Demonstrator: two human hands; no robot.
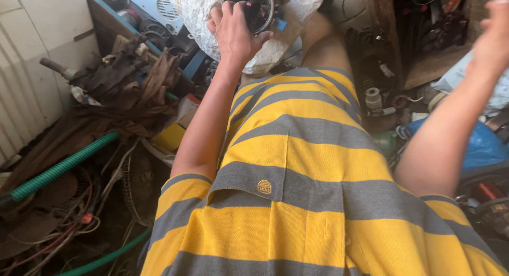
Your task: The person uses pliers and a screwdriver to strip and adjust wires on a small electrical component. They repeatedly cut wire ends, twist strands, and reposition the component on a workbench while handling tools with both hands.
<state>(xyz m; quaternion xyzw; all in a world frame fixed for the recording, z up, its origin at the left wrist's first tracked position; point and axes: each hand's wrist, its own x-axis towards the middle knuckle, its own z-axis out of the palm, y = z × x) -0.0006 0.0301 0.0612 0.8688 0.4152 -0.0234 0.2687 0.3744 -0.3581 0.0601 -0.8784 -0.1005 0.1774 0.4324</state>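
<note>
A yellow-and-grey striped polo shirt [297, 202] is filling the lower middle of the frame, blocking any view of what is lying directly beneath the person. To the lower left, a green ribbed hose [63, 167] is running diagonally across a tangle of thin wires and rusty metal scraps [58, 233], with the round wire guard of a fan [139, 186] leaning just beside the shirt. Above that, a heap of brown crumpled cloth [124, 90] is lying over a yellow box [170, 136]. On the right side, a blue plastic bag [482, 146] is sitting near a copper-wound motor coil [485, 192], and a small white roll of tape [373, 98] is standing among dark clutter further up.

The left hand [233, 32] is reaching out to the upper middle of the frame, its fingers curling round the rim of a round black dial-like part with a metal ring [254, 8], gripping it from the left edge. That part is resting against a white crinkled plastic sack [275, 43], which is hiding whatever is behind it. The right hand [493, 29] is raised at the upper right edge, partly cut off and blurred, so I cannot tell how far it is opening or whether it is holding anything
</note>
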